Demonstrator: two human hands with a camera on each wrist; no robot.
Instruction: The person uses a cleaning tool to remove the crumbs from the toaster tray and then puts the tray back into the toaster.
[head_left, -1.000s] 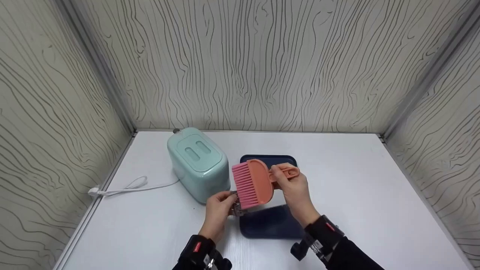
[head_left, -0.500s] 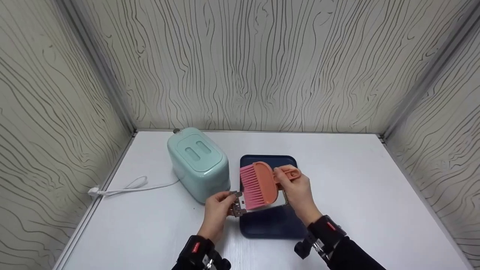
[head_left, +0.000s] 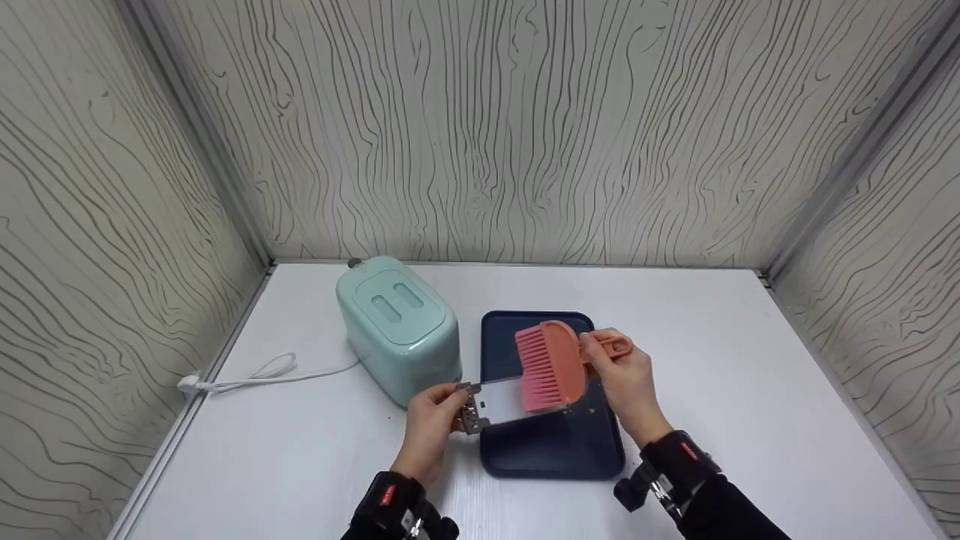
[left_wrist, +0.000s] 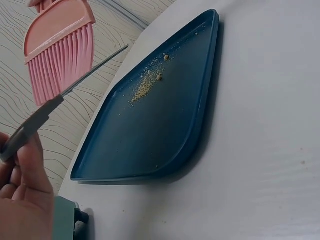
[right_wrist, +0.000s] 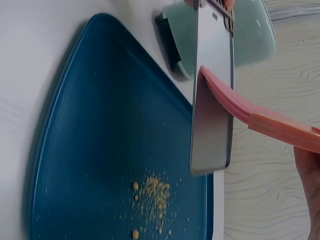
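Our left hand pinches the dark, slotted end of a metal plate, thumb on top, and our right hand has its fingers curled round the handle of a brush. The plate reaches sideways over a blue tray, its free end above the tray's right half. The bristles appear to touch the plate's face.

Since we hold only one end, too much push from the brush near the other could twist the plate in our grip or drop it onto the tray. The bristles look bendy, so a quick stroke might let them spring off the edge and flick crumbs past the tray's right rim, close to the pile. A careless swing of the left hand could bump the mint-green appliance just beside it.

The plate looks thin, flat and silvery, with narrow lips along its long sides and a small hole near the gripped end; what the bristles cover we can't tell. The brush has a coral half-round head, long pink bristles and a looped handle. Below, the crumbs form a loose golden patch with a few larger lumps, and a few specks dot the white tabletop.
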